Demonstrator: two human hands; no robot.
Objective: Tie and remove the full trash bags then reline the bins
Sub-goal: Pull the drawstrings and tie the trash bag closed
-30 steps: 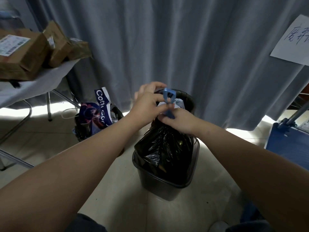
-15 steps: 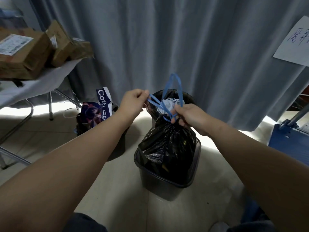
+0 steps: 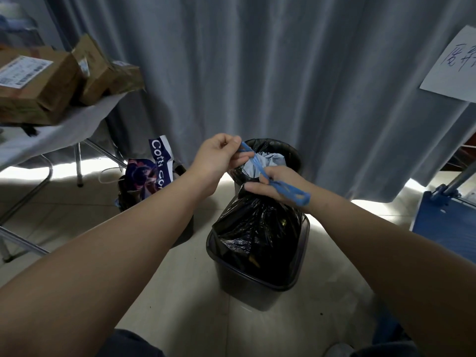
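Observation:
A full black trash bag [image 3: 253,228] stands gathered at its neck inside a dark square bin [image 3: 257,287] on the floor. Blue drawstrings [image 3: 288,190] come out of the neck. My left hand [image 3: 219,157] pinches one end of the blue drawstring and holds it up to the left. My right hand [image 3: 277,188] sits on top of the bag's neck and holds the other blue loop, which lies across its back. Behind them a second round bin [image 3: 292,153] lined in black holds pale blue waste.
A third bin [image 3: 131,191] at the left holds a dark blue paper bag [image 3: 158,166]. A folding table [image 3: 49,137] with cardboard boxes [image 3: 38,86] stands at the far left. A grey curtain hangs behind. A blue cart [image 3: 448,225] is at the right.
The tall blue loop that stood above my right hand has come down across that hand. My left hand has risen and moved right, pulling its end of the drawstring.

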